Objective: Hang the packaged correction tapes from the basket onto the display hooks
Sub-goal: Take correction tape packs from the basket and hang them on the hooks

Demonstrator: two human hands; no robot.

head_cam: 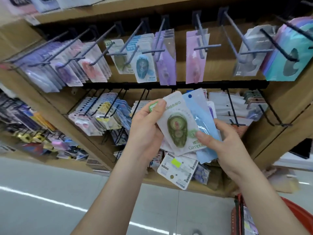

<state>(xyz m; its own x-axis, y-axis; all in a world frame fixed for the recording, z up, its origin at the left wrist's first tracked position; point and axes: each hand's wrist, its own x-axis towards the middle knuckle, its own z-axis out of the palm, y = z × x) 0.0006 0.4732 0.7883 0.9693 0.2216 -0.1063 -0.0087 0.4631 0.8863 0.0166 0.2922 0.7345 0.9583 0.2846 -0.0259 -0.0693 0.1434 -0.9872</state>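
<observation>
**Both hands hold a fan of packs at the hooks**

The left hand (pixel 145 131) grips a fanned bunch of packaged tapes near the middle of the view. Its thumb presses the top corner of the front green pack (pixel 177 126) and its fingers are curled behind. The right hand (pixel 225 146), at 4 o'clock from the green pack, pinches the same bunch: thumb on the pack's lower right edge, fingers hidden behind a blue pack (pixel 199 112), which lies just behind the green one at its 2 o'clock. A white pack (pixel 176 172) with a yellow sticker shows its back at 6 o'clock, at the bottom of the bunch.

At 12 o'clock runs the upper hook row (pixel 199 29), hung with purple, pink, blue and teal packs. A matching green pack (pixel 122 63) hangs there at 11 o'clock. The lower hook row (pixel 232 107) sits just behind the hands, partly hidden by them.

The red basket (pixel 235 216) stands at 5 o'clock, cut off by the frame edge, with packs inside. The grey floor (pixel 50 192) fills 7 o'clock.
</observation>
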